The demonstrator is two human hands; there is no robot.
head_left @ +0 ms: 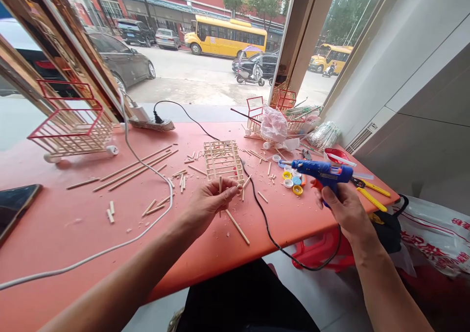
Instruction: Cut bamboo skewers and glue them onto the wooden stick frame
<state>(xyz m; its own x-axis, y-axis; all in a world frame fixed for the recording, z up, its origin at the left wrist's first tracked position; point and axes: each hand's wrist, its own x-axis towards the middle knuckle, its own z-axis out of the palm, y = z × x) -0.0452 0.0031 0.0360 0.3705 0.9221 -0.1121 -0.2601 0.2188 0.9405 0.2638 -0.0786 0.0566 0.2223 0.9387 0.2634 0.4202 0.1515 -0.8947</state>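
My left hand (211, 200) is closed in a pinch on a short wooden stick (220, 184), held upright above the table. Just beyond it lies a small frame of glued sticks (213, 161), like a grid panel, partly hidden by my fingers. In my right hand (347, 209) is a blue hot glue gun (326, 170), its nozzle pointing left over a group of bottle caps (288, 174). The gun's black cord (265, 219) runs across the table. Pliers with yellow handles (370, 198) lie beside the gun, partly behind my right hand.
A small stick-built cart (73, 126) with red rims stands at the left; similar ones sit behind a crumpled plastic bag (274, 124). Long sticks (134, 170) and short pieces are scattered on the orange table (88, 244). A white cable (147, 234), power strip (152, 123) and dark tablet-like device (16, 207) lie leftward.
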